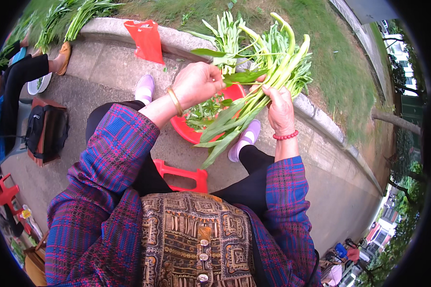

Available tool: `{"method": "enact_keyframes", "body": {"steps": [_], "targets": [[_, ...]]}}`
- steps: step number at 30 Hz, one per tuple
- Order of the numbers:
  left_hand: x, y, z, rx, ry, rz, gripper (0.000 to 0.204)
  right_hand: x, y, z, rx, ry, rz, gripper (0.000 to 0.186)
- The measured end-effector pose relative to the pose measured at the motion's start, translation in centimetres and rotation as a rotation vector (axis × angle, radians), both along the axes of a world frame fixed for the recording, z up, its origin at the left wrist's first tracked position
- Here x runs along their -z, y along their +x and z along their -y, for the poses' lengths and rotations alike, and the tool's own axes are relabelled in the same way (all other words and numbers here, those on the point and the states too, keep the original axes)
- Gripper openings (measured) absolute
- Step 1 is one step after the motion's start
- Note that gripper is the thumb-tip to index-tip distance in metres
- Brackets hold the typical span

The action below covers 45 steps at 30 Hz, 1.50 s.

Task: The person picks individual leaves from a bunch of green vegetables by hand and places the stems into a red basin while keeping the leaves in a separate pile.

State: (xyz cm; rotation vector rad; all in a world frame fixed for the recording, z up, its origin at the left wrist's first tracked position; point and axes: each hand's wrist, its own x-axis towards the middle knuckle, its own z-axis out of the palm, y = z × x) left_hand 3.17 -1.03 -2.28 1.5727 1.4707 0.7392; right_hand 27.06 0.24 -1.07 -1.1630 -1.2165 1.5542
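My right hand [280, 111] is closed around a bunch of long-stemmed leafy greens [286, 67] that look like water spinach. The pale stems point away from me, and long leaves hang down over a red basin [186, 135]. At the near side of the bunch, my left hand [199, 82] pinches a long green leaf [244, 76]; whether it is still joined to its stem I cannot tell. Loose picked greens [202, 115] lie in the basin, which stands on the ground between my feet. Another heap of greens [227, 40] lies just beyond, by the curb.
A red plastic bag [146, 40] rests against the concrete curb [98, 27], with grass behind. Close to my legs is a red plastic stool [184, 178]. At left another person sits near a black bag [39, 131] and a white basin [39, 85]. More greens [88, 19] lie on the grass.
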Motion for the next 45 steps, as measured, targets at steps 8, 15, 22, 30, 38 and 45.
{"method": "enact_keyframes", "body": {"steps": [8,15,22,30,38,45], "targets": [[-2.6,0.1,0.8,0.021,0.141,-0.130,0.014,-0.6,0.1,-0.3,0.013,0.028,0.039,0.024],[-0.7,2.8,1.9,0.043,0.512,0.056,0.023,-0.2,-2.3,0.0,-0.006,0.027,0.045,0.025],[-0.8,2.4,3.6,-0.088,0.117,0.273,0.016,-0.7,-2.3,-0.2,0.008,0.004,-0.054,0.026],[0.9,1.1,0.9,-0.270,0.289,0.361,0.022,-1.9,-1.4,0.1,-0.012,0.039,-0.009,0.029],[1.8,0.7,-0.1,-0.227,0.353,0.159,0.021,-2.2,-1.6,0.7,-0.015,-0.067,-0.188,0.027],[-1.0,1.4,1.1,-0.178,0.430,0.177,0.017,-1.9,-0.9,0.4,0.055,-0.050,-0.163,0.026]]}}
